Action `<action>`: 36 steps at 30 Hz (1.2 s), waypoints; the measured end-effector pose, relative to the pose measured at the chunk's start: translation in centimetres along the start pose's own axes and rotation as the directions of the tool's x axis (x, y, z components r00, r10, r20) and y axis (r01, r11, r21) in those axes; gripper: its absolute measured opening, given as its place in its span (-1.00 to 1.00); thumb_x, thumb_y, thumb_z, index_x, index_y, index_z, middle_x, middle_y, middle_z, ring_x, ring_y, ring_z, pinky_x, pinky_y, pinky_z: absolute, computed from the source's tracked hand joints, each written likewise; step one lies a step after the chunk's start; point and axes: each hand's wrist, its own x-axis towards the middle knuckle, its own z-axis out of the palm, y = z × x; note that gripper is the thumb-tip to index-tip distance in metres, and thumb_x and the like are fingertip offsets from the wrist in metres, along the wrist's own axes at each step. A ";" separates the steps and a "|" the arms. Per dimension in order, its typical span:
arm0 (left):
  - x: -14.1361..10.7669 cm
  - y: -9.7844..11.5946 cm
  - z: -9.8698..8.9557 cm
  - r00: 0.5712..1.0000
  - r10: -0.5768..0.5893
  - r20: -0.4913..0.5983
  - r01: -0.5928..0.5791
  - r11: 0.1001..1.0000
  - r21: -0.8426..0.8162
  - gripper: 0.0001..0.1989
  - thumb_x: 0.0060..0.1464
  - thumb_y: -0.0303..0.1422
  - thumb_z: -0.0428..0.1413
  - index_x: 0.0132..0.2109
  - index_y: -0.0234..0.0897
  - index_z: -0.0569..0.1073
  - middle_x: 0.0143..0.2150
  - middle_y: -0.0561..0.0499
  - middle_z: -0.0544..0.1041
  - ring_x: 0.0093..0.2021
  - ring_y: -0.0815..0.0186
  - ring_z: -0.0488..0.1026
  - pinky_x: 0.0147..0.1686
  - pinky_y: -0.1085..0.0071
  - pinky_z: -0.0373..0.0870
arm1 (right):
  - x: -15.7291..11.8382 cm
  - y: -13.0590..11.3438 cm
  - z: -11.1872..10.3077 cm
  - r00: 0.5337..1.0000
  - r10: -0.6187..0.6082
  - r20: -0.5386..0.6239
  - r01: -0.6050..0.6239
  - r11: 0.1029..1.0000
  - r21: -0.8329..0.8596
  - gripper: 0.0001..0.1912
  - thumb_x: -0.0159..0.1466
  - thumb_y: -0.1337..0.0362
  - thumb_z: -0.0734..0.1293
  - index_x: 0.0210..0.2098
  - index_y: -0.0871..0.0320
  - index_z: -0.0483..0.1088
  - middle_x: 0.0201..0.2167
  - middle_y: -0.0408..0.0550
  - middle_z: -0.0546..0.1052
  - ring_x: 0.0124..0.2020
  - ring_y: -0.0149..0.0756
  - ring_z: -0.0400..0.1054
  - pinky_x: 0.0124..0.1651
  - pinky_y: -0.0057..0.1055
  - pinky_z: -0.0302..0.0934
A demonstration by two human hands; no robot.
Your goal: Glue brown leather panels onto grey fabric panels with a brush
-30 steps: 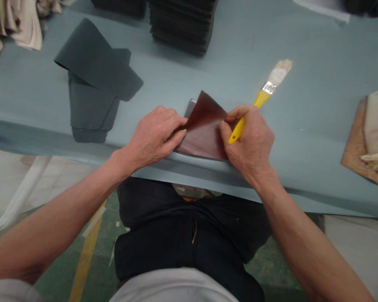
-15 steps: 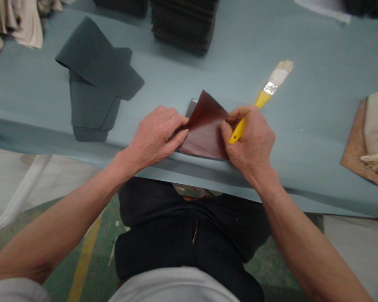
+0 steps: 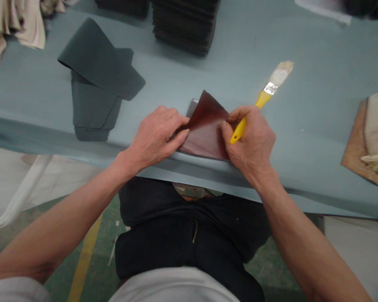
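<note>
A reddish-brown sheet that looks like leather lies at the table's front edge, its far part folded up into a peak. My left hand pinches the sheet's left side between thumb and fingers. At its right side, my right hand is closed, thumb and forefinger on the sheet's edge. That same hand also holds a yellow-handled paintbrush, bristles pointing away to the upper right and coated whitish. Behind the fold a small grey piece shows in part.
Dark green-grey cut pieces lie to the left on the blue-grey table cover. Tall stacks of dark pieces stand at the back. Beige material is at far left, a brown board with pale matter at far right.
Both hands keep their hold on the brown sheet and the paintbrush. Only a very slight shift of the view shows.
</note>
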 end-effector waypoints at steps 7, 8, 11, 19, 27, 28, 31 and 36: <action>0.1 0.1 -0.1 1.000 -0.003 0.009 0.003 1.000 0.020 -0.75 0.46 -0.26 -0.01 0.05 -0.22 0.53 -0.13 -0.13 0.56 -0.09 0.04 0.47 -0.02 0.09 0.39 | 0.0 0.1 0.1 1.000 0.009 0.013 -0.009 1.000 0.001 -0.81 0.41 0.13 0.35 -0.01 0.01 0.38 -0.10 0.03 0.61 -0.10 -0.02 0.51 0.03 -0.06 0.38; 0.1 0.1 -0.2 1.000 -0.001 0.008 0.001 1.000 0.025 -0.74 0.46 -0.26 -0.01 0.05 -0.22 0.53 -0.14 -0.12 0.56 -0.09 0.04 0.47 -0.03 0.09 0.39 | 0.0 0.1 0.1 1.000 0.008 0.013 -0.008 1.000 0.005 -0.80 0.41 0.14 0.35 -0.01 0.02 0.38 -0.11 0.03 0.60 -0.10 -0.02 0.51 0.03 -0.06 0.38; 0.1 0.1 -0.2 1.000 0.007 0.008 -0.007 0.999 0.039 -0.74 0.46 -0.25 -0.01 0.05 -0.23 0.54 -0.14 -0.12 0.57 -0.10 0.04 0.47 -0.03 0.09 0.40 | 0.0 0.1 0.1 1.000 0.003 0.004 -0.003 1.000 0.004 -0.81 0.41 0.15 0.35 -0.02 0.01 0.38 -0.11 0.02 0.61 -0.10 -0.04 0.50 0.02 -0.08 0.38; 0.1 0.2 -0.3 1.000 -0.004 0.016 0.003 1.000 0.031 -0.74 0.46 -0.25 -0.01 0.05 -0.23 0.54 -0.15 -0.13 0.57 -0.10 0.04 0.48 -0.03 0.08 0.40 | 0.0 0.1 0.0 1.000 0.008 0.008 -0.008 1.000 0.006 -0.83 0.41 0.14 0.34 -0.03 0.00 0.36 -0.11 0.03 0.61 -0.10 -0.01 0.51 0.02 -0.05 0.38; 0.1 0.2 -0.2 1.000 -0.008 0.001 0.008 1.000 0.023 -0.77 0.46 -0.25 0.01 0.05 -0.19 0.52 -0.16 -0.09 0.56 -0.09 0.06 0.48 -0.02 0.10 0.41 | 0.0 0.0 0.0 1.000 -0.005 -0.003 0.005 1.000 -0.014 -0.83 0.41 0.15 0.35 -0.03 -0.01 0.38 -0.11 0.02 0.62 -0.11 -0.04 0.50 0.00 -0.08 0.39; 0.1 0.2 -0.2 1.000 -0.010 0.003 0.010 1.000 0.024 -0.77 0.46 -0.25 0.01 0.04 -0.19 0.52 -0.17 -0.09 0.56 -0.09 0.06 0.48 -0.02 0.11 0.41 | 0.0 0.0 0.0 1.000 -0.003 -0.001 0.003 1.000 -0.013 -0.83 0.41 0.16 0.35 -0.02 0.00 0.38 -0.11 0.02 0.62 -0.11 -0.03 0.50 0.00 -0.08 0.39; 0.1 0.2 -0.3 1.000 -0.017 0.014 0.017 1.000 0.009 -0.77 0.46 -0.25 0.01 0.05 -0.20 0.52 -0.17 -0.09 0.56 -0.09 0.05 0.48 -0.01 0.09 0.42 | 0.0 0.0 0.0 1.000 0.012 0.012 -0.012 1.000 0.002 -0.82 0.41 0.15 0.35 -0.02 0.00 0.38 -0.09 0.03 0.62 -0.09 -0.02 0.51 0.03 -0.05 0.39; 0.0 0.2 -0.3 1.000 -0.025 0.013 0.025 1.000 -0.001 -0.77 0.45 -0.24 0.03 0.05 -0.20 0.53 -0.16 -0.09 0.56 -0.08 0.06 0.49 0.01 0.09 0.42 | 0.0 0.0 0.0 0.999 0.029 0.022 -0.030 0.999 0.024 -0.81 0.41 0.13 0.35 -0.02 0.00 0.37 -0.08 0.04 0.61 -0.08 0.00 0.52 0.06 -0.01 0.38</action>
